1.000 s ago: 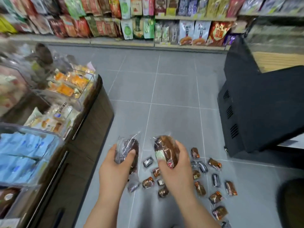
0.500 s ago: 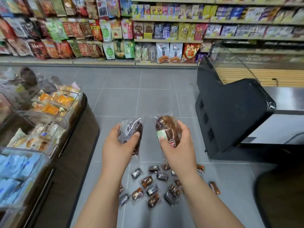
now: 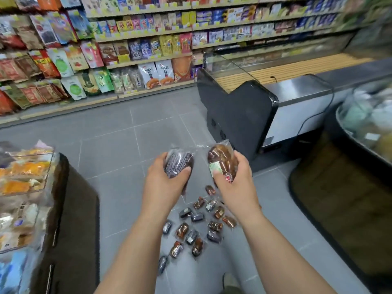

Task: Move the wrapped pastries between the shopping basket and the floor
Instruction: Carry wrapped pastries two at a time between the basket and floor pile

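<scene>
The left hand [image 3: 163, 181] is gripping 1 wrapped pastry [image 3: 179, 164] and the right hand [image 3: 235, 181] is gripping a 2nd wrapped pastry [image 3: 222, 160], side by side above the floor [image 3: 118, 145]. Below them and nearer the person, a scatter of small wrapped pastries [image 3: 199, 225] is lying on the floor. A display stand [image 3: 74, 219] is standing to the left, with packaged goods [image 3: 23, 177] sitting on top. A chest cabinet [image 3: 239, 115] is standing ahead on the right, a round stand [image 3: 339, 198] is sitting nearer on the far right, and stocked shelves [image 3: 127, 49] are running along the back.
</scene>
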`<state>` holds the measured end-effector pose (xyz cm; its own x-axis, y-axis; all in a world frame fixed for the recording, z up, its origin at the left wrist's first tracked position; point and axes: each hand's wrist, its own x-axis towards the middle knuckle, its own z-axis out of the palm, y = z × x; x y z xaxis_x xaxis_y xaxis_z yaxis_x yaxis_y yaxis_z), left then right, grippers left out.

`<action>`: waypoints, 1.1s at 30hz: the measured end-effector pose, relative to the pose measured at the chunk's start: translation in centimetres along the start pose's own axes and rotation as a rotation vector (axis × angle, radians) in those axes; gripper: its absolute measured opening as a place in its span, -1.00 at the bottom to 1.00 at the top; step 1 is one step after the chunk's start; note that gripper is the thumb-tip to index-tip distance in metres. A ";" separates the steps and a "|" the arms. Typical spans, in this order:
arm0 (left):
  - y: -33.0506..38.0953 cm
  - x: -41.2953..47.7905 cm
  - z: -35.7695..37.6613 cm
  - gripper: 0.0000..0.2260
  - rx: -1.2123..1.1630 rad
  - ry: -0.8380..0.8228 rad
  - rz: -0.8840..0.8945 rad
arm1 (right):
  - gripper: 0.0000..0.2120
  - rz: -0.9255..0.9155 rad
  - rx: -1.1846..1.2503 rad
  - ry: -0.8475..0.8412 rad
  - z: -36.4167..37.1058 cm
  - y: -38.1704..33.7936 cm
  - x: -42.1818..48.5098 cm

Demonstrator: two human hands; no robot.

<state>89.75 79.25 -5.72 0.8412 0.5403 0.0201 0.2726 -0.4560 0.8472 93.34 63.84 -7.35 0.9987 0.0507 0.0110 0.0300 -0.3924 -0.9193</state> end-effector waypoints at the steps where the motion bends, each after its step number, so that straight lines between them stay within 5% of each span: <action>1: 0.2 -0.3 0.7 -0.41 0.010 -0.035 0.029 | -0.40 0.020 0.002 0.039 -0.8 0.6 -0.7; 15: 7.0 -12.2 16.6 -0.43 0.073 -0.637 0.430 | -0.25 0.358 0.019 0.701 -16.4 10.6 -14.2; 33: 15.0 -51.5 30.2 -0.49 0.135 -1.156 0.853 | -0.38 0.664 -0.070 1.301 -38.8 21.2 -46.9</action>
<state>64.65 23.24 -10.10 0.6495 -0.7604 -0.0037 -0.5103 -0.4394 0.7393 48.81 17.48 -12.06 0.1608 -0.9867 -0.0232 -0.4777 -0.0573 -0.8766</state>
